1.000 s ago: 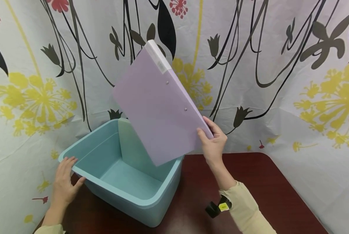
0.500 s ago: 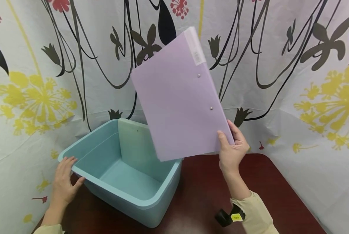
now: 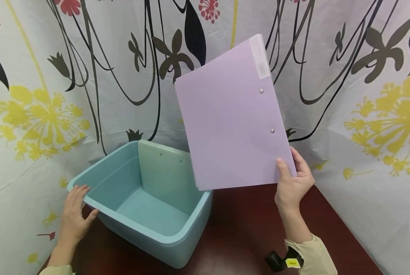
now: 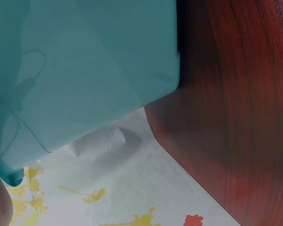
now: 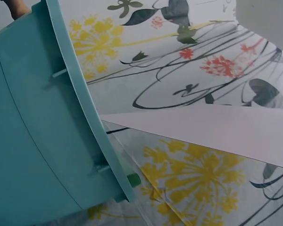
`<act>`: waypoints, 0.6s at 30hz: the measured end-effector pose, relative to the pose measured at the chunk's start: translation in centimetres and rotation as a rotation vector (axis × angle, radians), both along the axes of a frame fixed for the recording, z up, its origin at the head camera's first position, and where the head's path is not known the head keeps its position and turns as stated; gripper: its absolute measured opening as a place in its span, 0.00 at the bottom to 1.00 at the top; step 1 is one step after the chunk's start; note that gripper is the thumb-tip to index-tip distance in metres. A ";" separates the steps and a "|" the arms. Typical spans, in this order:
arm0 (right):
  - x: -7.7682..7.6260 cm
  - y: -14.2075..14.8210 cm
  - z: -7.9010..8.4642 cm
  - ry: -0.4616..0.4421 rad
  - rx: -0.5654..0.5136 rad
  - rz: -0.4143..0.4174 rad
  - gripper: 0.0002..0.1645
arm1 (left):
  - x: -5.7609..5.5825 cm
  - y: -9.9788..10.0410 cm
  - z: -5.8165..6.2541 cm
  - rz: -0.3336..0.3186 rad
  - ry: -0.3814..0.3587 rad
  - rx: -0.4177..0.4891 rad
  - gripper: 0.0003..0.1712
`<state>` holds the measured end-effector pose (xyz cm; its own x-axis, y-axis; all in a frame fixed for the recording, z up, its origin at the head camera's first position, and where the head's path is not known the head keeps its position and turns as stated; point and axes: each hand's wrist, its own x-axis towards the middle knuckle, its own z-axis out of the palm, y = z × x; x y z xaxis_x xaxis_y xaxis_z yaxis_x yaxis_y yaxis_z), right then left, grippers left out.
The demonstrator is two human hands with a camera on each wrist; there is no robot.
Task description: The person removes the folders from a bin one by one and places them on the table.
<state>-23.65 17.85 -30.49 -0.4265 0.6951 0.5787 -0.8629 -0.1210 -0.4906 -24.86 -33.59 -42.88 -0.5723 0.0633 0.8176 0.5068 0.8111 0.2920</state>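
My right hand (image 3: 293, 187) grips a light purple ring binder (image 3: 234, 118) by its lower spine corner, thumb on the near cover and fingers behind. It is raised, tilted left, with a clear label pocket and two metal rivets along the spine. In the right wrist view the binder (image 5: 207, 129) shows as a narrow pale wedge. At the left, my left hand (image 3: 75, 214) holds the rim corner of a blue-green plastic tub (image 3: 163, 236), fingertips over the edge. Inside, a pale green binder (image 3: 167, 172) stands upright against the back wall, partly hidden by the purple one.
The tub stands at the left of a dark red-brown wooden table (image 3: 253, 225). A white curtain (image 3: 328, 152) printed with flowers hangs close behind and on both sides. A black wrist strap (image 3: 291, 258) with a camera sits on my right forearm.
My right hand has moved right with the purple binder, away from over the tub, and turned it more upright. More of the green binder shows now. My left hand has stayed on the rim.
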 end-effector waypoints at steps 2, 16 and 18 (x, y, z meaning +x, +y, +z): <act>0.2 0.4 0.0 0.006 -0.012 -0.005 0.21 | 0.1 0.0 0.0 0.011 -0.004 -0.005 0.51; 1.9 3.8 -1.6 0.021 -0.182 -0.031 0.21 | 0.2 -0.1 0.3 0.000 -0.010 -0.015 0.51; 2.1 4.3 -1.7 0.008 -0.205 -0.032 0.21 | 0.2 -0.1 0.2 0.002 -0.017 -0.011 0.51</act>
<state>-21.52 22.19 -32.16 -0.3984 0.8117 0.4272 -0.8717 -0.1901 -0.4517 -24.62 -33.65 -42.63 -0.5864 0.0706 0.8069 0.4998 0.8155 0.2919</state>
